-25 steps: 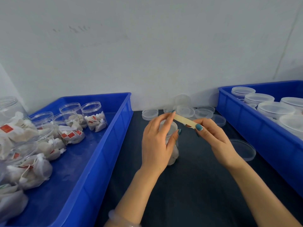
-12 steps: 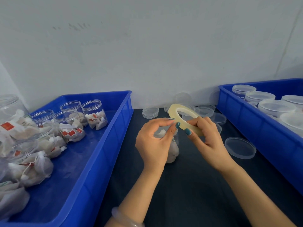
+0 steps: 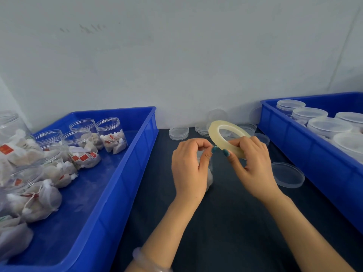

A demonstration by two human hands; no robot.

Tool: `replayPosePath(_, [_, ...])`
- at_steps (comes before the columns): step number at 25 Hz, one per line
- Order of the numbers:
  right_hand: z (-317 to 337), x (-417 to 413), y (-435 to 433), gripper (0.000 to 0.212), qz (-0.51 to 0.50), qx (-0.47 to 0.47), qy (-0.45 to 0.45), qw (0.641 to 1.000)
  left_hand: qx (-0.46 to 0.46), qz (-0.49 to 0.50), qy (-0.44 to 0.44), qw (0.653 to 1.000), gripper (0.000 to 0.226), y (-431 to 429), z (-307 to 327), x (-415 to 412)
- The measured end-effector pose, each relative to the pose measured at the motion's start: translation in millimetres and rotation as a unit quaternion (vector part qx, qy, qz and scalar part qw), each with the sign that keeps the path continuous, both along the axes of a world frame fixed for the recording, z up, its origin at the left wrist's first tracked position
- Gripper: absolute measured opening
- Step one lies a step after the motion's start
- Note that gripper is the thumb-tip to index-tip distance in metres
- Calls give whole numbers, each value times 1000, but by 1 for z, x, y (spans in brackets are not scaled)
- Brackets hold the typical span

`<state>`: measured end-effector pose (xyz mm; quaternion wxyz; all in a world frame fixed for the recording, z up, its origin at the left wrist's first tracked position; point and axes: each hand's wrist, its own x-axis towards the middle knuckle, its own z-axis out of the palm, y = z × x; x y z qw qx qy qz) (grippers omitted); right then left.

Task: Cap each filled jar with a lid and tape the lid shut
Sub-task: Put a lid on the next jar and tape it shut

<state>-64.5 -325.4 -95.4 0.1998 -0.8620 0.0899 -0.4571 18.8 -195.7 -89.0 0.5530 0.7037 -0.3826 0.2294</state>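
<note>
My right hand [image 3: 249, 165] grips a roll of clear yellowish tape [image 3: 225, 138], held tilted above the dark table. My left hand [image 3: 189, 165] has its thumb and forefinger pinched together right beside the roll's lower edge; whether tape lies between them I cannot tell. Behind my left hand stands a clear filled jar [image 3: 209, 174], mostly hidden, with only its right side showing. A loose clear lid [image 3: 287, 174] lies on the table to the right.
A blue bin [image 3: 125, 173] on the left holds several open jars [image 3: 111, 134] filled with white sachets. A blue bin [image 3: 306, 154] on the right holds several lidded jars [image 3: 329, 127]. Stacks of clear lids [image 3: 178, 132] lie along the wall.
The tape roll has turned from edge-on to tilted up with its ring facing me. My left hand has left the jar's top, and its fingers now pinch at the roll's edge.
</note>
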Motion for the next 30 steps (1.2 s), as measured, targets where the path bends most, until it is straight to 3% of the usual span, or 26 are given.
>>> replayPosePath(4, [-4, 0, 3, 32, -109, -72, -35, 991, -14, 17, 43, 999, 10, 3, 0, 2])
replayPosePath(8, [-7, -5, 0, 45, -168, -132, -55, 975, 9, 87, -64, 994, 10, 6, 6, 1])
replayPosePath(14, [-14, -5, -14, 48, -223, -196, -14, 955, -36, 67, -64, 995, 17, 18, 7, -3])
replayPosePath(17, [-16, -7, -27, 53, -244, -190, -6, 951, -63, 21, 25, 997, 34, 32, 3, -2])
replayPosePath(25, [-20, 0, -27, 76, -278, -151, 62, 947, -113, 6, 189, 975, 21, 55, -22, 7])
replayPosePath(30, [-24, 5, -22, 72, -272, -120, 103, 949, -99, 10, 235, 967, 20, 57, -34, 13])
